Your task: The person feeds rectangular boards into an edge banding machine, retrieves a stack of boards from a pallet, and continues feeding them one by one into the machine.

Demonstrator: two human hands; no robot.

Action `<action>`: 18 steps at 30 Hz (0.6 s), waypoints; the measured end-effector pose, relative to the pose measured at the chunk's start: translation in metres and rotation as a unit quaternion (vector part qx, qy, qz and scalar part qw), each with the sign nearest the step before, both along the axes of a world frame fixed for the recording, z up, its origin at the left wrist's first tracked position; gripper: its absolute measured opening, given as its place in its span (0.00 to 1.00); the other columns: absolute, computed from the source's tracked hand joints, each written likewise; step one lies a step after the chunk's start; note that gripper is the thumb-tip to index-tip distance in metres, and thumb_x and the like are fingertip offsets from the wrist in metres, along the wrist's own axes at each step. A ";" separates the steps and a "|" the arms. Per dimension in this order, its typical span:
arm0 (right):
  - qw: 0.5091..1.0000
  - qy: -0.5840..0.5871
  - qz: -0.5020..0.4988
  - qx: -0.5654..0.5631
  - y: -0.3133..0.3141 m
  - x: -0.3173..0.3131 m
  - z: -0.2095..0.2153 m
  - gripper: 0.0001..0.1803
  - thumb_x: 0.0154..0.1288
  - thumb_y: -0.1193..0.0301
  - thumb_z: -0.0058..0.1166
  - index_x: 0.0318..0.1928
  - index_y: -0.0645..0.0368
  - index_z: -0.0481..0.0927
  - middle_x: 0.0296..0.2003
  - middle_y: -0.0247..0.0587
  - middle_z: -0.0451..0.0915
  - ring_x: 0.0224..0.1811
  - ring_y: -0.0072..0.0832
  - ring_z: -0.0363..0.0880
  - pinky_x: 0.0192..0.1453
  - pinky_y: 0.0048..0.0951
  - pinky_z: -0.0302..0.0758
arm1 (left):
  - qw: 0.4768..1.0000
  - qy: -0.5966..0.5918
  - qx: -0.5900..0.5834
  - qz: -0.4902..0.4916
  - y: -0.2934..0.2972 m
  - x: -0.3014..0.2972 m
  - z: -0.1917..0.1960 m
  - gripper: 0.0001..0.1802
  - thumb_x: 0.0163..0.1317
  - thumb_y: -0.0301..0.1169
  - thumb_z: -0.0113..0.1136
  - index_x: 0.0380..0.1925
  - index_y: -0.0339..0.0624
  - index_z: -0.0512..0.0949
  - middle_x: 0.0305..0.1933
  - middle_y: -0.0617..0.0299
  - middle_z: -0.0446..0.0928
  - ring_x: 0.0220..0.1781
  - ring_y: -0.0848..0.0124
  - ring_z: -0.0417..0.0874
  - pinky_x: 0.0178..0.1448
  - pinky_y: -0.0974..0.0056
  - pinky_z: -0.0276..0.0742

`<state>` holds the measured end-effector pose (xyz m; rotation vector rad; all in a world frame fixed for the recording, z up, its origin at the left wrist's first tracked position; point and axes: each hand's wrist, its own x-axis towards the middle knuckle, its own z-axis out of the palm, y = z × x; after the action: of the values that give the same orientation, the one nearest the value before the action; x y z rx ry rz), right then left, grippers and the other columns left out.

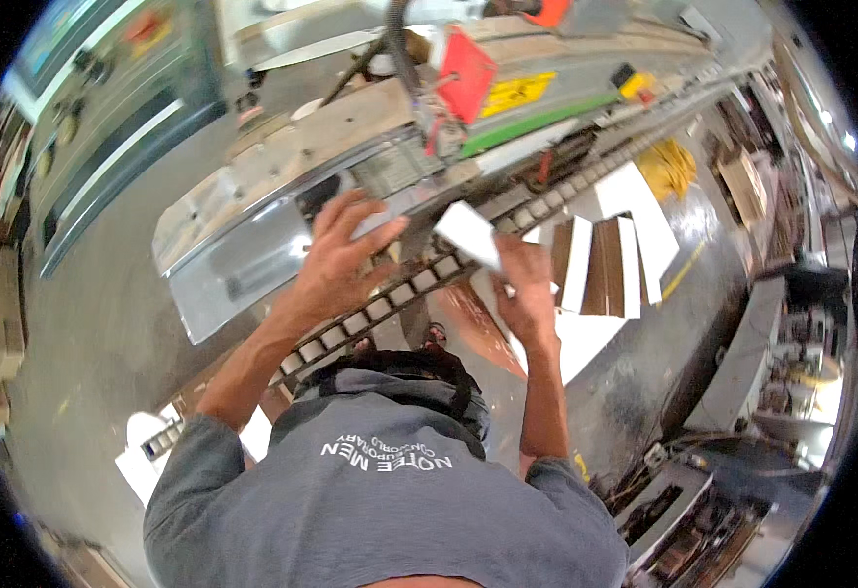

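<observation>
My right hand point(527, 286) is closed on one end of a small white board point(468, 233), which points away to the left over the roller rail point(448, 267). My left hand point(343, 253) hovers by the near edge of the machine point(380, 167), fingers spread and nothing visible in them. Below it runs the same rail of pale rollers. A bare metal plate point(243, 260) forms the machine's left end. Some blur covers both hands, so the fingertips are not sharp.
White and brown board strips point(605, 267) lie on larger white panels to the right of the rail. Beyond them is a yellow cloth point(666, 169). A red flap point(466, 73) and a green strip point(537, 125) mark the machine. Other machinery point(684, 500) stands at lower right.
</observation>
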<state>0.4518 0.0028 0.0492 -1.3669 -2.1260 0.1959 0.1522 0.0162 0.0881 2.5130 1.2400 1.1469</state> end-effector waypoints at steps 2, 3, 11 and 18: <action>0.989 0.018 0.146 0.004 0.007 -0.047 0.005 0.30 0.53 0.82 0.63 0.60 0.57 0.78 0.58 0.48 0.75 0.59 0.50 0.72 0.63 0.48 0.71 | 0.999 0.033 -0.007 -0.002 -0.009 -0.011 0.009 0.34 0.46 0.28 0.77 0.58 0.47 0.79 0.53 0.54 0.77 0.61 0.51 0.74 0.60 0.49 0.74; 0.979 0.025 0.204 0.014 0.011 -0.069 0.011 0.29 0.53 0.81 0.63 0.59 0.58 0.78 0.58 0.48 0.75 0.60 0.49 0.72 0.62 0.48 0.72 | 0.997 0.052 -0.037 -0.031 -0.009 -0.022 0.004 0.32 0.46 0.29 0.77 0.55 0.46 0.80 0.55 0.54 0.78 0.62 0.50 0.74 0.62 0.48 0.73; 0.958 0.147 0.220 0.110 0.042 -0.215 -0.018 0.26 0.55 0.81 0.61 0.58 0.61 0.78 0.52 0.50 0.77 0.50 0.47 0.77 0.56 0.46 0.75 | 0.995 0.013 -0.010 0.096 -0.017 -0.141 -0.068 0.27 0.48 0.32 0.76 0.50 0.40 0.81 0.54 0.51 0.80 0.54 0.49 0.79 0.58 0.51 0.76; 0.735 0.502 0.136 -0.434 0.018 -0.292 -0.071 0.25 0.69 0.70 0.58 0.60 0.74 0.70 0.49 0.48 0.80 0.42 0.29 0.81 0.40 0.33 0.83 | 0.944 0.014 0.084 0.318 -0.028 -0.158 -0.071 0.23 0.40 0.25 0.77 0.42 0.44 0.86 0.49 0.52 0.78 0.49 0.50 0.77 0.54 0.50 0.72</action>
<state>0.1595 0.0205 -0.0221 -0.9210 -1.2131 1.7828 -0.0060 -0.0117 0.0170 2.2940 2.1411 1.3782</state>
